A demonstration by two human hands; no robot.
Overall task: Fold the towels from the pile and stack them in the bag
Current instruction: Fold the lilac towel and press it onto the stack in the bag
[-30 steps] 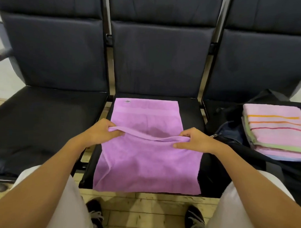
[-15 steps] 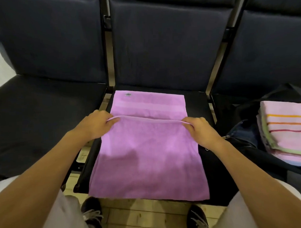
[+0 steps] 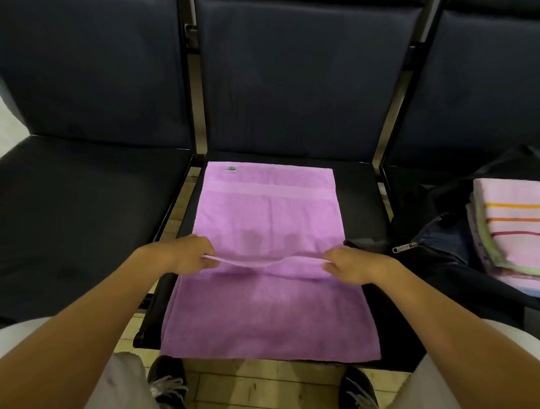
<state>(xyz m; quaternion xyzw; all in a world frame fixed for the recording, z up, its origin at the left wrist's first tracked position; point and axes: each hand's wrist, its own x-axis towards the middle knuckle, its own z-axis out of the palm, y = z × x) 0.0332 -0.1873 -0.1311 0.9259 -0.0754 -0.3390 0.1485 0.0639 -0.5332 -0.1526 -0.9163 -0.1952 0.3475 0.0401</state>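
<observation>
Purple towel [image 3: 266, 320]: flat on middle chair seat [image 3: 357, 201], fold unfinished. Left hand [image 3: 185, 256] and right hand [image 3: 350, 267] apart, each pinching its lifted fold line. Folded towels [image 3: 514, 235] stacked in bag [image 3: 441, 250] at 3 o'clock. Near edge overhangs seat front; open seat at 9 o'clock.

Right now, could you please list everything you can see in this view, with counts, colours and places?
Purple towel: one, lilac, spread on the middle seat, small label at its far left corner.
Folded towels: one stack, pink with orange and red stripes on top, in the bag at right.
Bag: one, dark, open on the right seat.
Seats: three, dark, joined in a row.
Floor: pale wooden boards.
Shoes: two, black, below.
Left hand: pinches the towel's raised fold.
Right hand: pinches the same fold.
</observation>
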